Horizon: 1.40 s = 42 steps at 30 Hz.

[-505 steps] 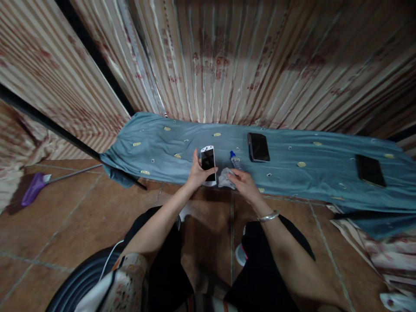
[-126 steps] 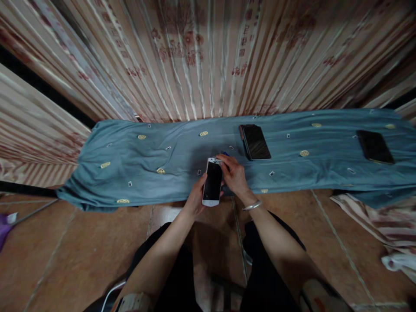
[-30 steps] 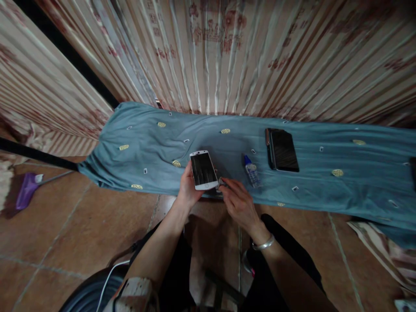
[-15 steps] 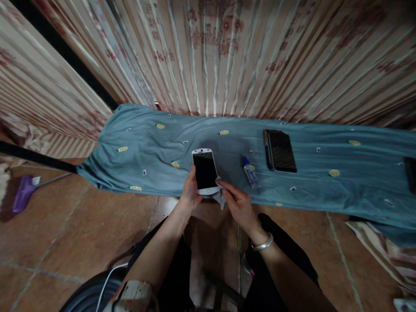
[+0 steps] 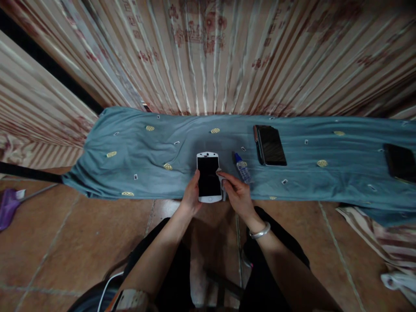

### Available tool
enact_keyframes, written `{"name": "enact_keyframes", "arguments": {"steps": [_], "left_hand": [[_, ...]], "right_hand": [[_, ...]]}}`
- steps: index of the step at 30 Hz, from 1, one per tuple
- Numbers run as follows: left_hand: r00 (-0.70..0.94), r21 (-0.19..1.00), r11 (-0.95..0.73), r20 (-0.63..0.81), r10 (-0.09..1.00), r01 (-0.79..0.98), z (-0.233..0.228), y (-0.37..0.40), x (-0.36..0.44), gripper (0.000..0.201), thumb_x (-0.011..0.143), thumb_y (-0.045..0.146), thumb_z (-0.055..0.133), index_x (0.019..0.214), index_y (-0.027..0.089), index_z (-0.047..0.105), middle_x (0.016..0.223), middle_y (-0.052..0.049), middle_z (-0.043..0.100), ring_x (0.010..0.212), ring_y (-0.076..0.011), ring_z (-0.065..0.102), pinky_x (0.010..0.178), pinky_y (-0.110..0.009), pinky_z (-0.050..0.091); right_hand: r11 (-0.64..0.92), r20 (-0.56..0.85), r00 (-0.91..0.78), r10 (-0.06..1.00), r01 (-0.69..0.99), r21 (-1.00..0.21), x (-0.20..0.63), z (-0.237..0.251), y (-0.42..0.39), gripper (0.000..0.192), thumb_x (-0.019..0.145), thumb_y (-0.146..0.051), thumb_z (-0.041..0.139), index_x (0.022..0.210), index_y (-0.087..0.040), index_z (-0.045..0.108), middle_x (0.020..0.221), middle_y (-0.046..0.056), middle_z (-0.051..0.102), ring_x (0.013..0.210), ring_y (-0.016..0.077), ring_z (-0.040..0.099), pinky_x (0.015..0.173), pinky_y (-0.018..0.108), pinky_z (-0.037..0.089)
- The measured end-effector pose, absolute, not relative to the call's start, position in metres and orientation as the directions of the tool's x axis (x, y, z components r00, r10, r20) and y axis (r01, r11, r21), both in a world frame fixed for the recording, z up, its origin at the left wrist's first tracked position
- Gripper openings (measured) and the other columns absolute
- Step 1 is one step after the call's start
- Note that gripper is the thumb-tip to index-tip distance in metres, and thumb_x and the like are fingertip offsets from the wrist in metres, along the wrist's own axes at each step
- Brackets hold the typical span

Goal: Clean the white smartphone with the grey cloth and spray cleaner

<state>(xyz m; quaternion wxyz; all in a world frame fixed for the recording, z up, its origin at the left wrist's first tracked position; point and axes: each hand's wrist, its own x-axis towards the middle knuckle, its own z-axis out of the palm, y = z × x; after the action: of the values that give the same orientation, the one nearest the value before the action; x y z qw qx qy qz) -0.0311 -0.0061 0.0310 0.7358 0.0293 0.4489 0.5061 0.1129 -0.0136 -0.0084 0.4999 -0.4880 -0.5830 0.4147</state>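
Observation:
A white smartphone [image 5: 209, 177] with a dark screen is held upright in front of me, its home button end towards me. My left hand [image 5: 192, 193] grips its left edge, thumb along the side. My right hand [image 5: 238, 195] is closed on a small grey cloth [image 5: 223, 182], fingertips pressing it at the phone's right edge. Part of the cloth is hidden behind the fingers and phone. To the right of the phone, a clear bottle with a blue cap [image 5: 242, 168] lies on the blue bedsheet-like cover [image 5: 182, 177].
A dark phone or tablet in a case [image 5: 270, 145] lies further right, and another dark device [image 5: 400, 162] sits at the far right. A pleated curtain [image 5: 208, 78] hangs behind the cover. A purple dustpan-like object [image 5: 9, 208] stands on the tiled floor at left.
The cloth in my right hand has moved up along the phone's right edge. The phone has become more upright in view. The camera view has shifted slightly right.

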Motion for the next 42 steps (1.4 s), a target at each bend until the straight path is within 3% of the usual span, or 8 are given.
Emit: {"name": "enact_keyframes", "arguments": {"steps": [8, 14, 19, 26, 31, 42], "left_hand": [[0.151, 0.473, 0.511, -0.611, 0.777, -0.718, 0.029, -0.011, -0.022, 0.038, 0.101, 0.031, 0.043, 0.121, 0.009, 0.067, 0.104, -0.012, 0.077, 0.102, -0.0248, 0.072, 0.1, -0.039, 0.052], [0.212, 0.474, 0.551, -0.595, 0.776, -0.687, 0.023, -0.016, -0.018, 0.036, 0.099, 0.03, 0.049, 0.123, 0.011, 0.067, 0.105, -0.012, 0.078, 0.102, -0.0251, 0.073, 0.1, -0.039, 0.053], [0.293, 0.432, 0.603, -0.592, 0.751, -0.671, 0.024, -0.021, -0.014, 0.039, 0.1, 0.032, 0.047, 0.126, 0.011, 0.065, 0.105, -0.013, 0.077, 0.099, -0.027, 0.074, 0.096, -0.043, 0.056], [0.25, 0.438, 0.61, -0.638, 0.729, -0.661, 0.026, -0.022, -0.012, 0.038, 0.1, 0.033, 0.044, 0.12, 0.009, 0.066, 0.099, -0.014, 0.077, 0.093, -0.027, 0.075, 0.09, -0.044, 0.059], [0.265, 0.455, 0.606, -0.612, 0.745, -0.653, 0.021, -0.022, -0.015, 0.037, 0.099, 0.035, 0.048, 0.121, 0.011, 0.065, 0.099, -0.013, 0.077, 0.092, -0.0272, 0.075, 0.091, -0.046, 0.058], [0.138, 0.458, 0.516, -0.637, 0.759, -0.724, 0.027, -0.013, -0.017, 0.037, 0.101, 0.031, 0.042, 0.101, 0.009, 0.071, 0.094, -0.012, 0.077, 0.1, -0.0238, 0.073, 0.101, -0.038, 0.051]], "right_hand": [[0.135, 0.143, 0.064, 0.988, 0.11, -0.985, 0.121, -0.006, -0.002, 0.026, 0.091, -0.032, 0.058, 0.11, -0.027, 0.076, 0.107, 0.002, 0.078, 0.106, 0.0226, 0.07, 0.097, 0.041, 0.055], [0.129, 0.138, 0.138, 0.981, 0.068, -0.989, 0.128, -0.013, 0.009, 0.026, 0.09, -0.034, 0.058, 0.109, -0.027, 0.075, 0.112, 0.002, 0.077, 0.108, 0.0213, 0.069, 0.1, 0.041, 0.052], [0.027, -0.003, 0.2, 0.98, -0.146, -0.989, 0.13, -0.019, 0.014, 0.03, 0.086, -0.037, 0.063, 0.112, -0.027, 0.074, 0.115, 0.001, 0.075, 0.106, 0.0195, 0.069, 0.098, 0.038, 0.053], [-0.123, -0.176, 0.083, 0.981, -0.439, -0.89, 0.13, -0.022, 0.02, 0.027, 0.076, -0.038, 0.073, 0.1, -0.026, 0.077, 0.102, 0.002, 0.079, 0.1, 0.0229, 0.072, 0.092, 0.038, 0.059], [-0.147, -0.183, 0.046, 0.982, -0.421, -0.895, 0.13, -0.025, 0.02, 0.027, 0.076, -0.041, 0.073, 0.097, -0.025, 0.076, 0.106, 0.006, 0.079, 0.095, 0.0253, 0.074, 0.083, 0.041, 0.062], [-0.348, -0.33, -0.124, 0.936, -0.476, -0.808, 0.117, -0.012, 0.005, 0.027, 0.067, -0.045, 0.083, 0.084, -0.024, 0.076, 0.082, -0.001, 0.078, 0.075, 0.0159, 0.071, 0.071, 0.027, 0.059]]}}
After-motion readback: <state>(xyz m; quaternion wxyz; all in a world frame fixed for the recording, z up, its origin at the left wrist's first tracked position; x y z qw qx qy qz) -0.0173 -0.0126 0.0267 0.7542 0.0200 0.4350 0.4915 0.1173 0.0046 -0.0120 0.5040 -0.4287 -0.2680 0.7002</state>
